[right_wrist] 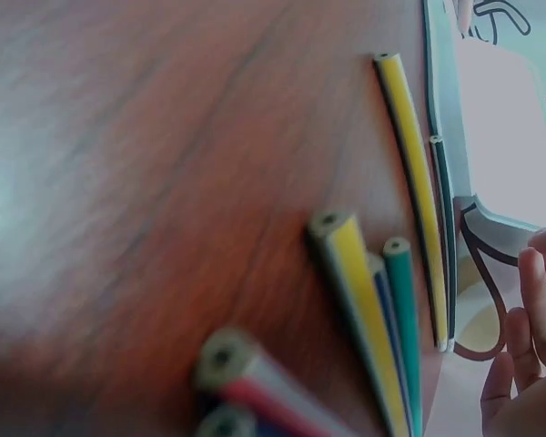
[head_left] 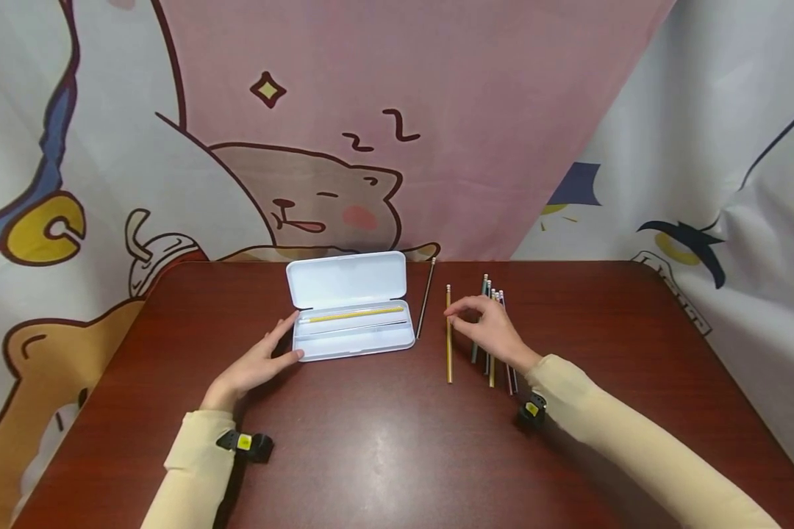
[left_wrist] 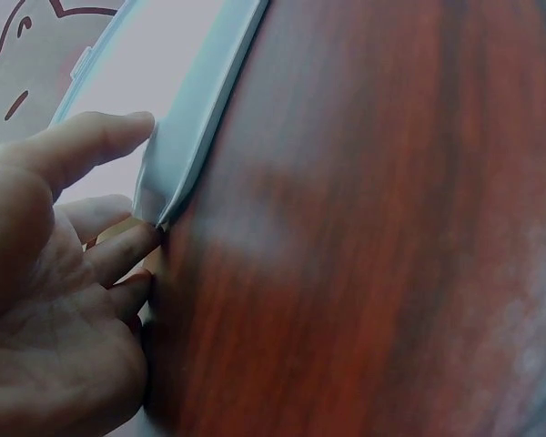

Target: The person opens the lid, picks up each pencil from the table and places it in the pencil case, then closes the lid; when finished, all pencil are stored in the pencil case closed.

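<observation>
A white pencil case (head_left: 347,281) lies with its lid raised, and a yellow pencil (head_left: 353,314) rests inside along the hinge side. My left hand (head_left: 254,364) holds the case's left end, thumb at the front corner and fingers along the side. My right hand (head_left: 492,330) hovers over another yellow pencil (head_left: 449,356), thumb and index fingertips close together. In the right wrist view, this pencil (right_wrist: 413,182) lies on the table, apart from the fingers. Several pencils (head_left: 492,371), among them green, yellow and red ones, lie partly hidden beneath the right hand.
A dark pencil (head_left: 426,297) lies slantwise just right of the case. The reddish-brown table (head_left: 370,441) ends at a cartoon-printed cloth (head_left: 476,132) behind it. Each wrist carries a small black camera (head_left: 533,408).
</observation>
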`<state>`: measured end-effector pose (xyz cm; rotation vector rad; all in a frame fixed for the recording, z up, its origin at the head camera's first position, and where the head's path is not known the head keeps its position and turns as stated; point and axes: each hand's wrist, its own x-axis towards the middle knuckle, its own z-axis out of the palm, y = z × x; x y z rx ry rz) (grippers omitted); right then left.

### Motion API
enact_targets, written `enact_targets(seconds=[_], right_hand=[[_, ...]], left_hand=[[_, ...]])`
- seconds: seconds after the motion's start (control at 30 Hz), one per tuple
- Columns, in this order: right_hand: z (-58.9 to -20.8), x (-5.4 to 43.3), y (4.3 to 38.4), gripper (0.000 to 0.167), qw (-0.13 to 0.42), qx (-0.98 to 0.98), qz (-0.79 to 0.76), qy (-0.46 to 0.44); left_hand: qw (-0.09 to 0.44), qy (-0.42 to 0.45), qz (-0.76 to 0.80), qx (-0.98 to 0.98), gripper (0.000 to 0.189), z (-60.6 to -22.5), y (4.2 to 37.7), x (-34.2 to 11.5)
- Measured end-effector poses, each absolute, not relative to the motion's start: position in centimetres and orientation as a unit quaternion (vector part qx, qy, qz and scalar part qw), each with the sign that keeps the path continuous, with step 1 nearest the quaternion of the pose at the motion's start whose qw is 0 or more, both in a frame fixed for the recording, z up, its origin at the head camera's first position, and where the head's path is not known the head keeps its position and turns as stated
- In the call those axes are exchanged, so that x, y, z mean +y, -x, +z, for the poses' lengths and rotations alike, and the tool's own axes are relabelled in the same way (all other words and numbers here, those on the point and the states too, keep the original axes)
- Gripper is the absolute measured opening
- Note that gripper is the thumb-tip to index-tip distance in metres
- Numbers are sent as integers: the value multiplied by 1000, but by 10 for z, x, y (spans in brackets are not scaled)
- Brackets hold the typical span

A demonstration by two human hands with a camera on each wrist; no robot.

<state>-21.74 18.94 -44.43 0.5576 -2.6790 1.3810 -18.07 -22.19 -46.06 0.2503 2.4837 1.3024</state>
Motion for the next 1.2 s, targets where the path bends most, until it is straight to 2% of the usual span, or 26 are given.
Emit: enact_targets(seconds=[0.37, 0.93, 1.2], right_hand=[[-448, 218, 205, 10, 78, -882, 423, -193], [-457, 257, 186, 13, 137, -900, 401, -103], [-458, 265, 180, 14, 145, -912, 375, -80]], left_hand=[[165, -86, 459, 869, 79, -460, 181, -222], [166, -90, 461, 867, 79, -459, 181, -222], [169, -88, 462, 866, 79, -459, 181, -223]])
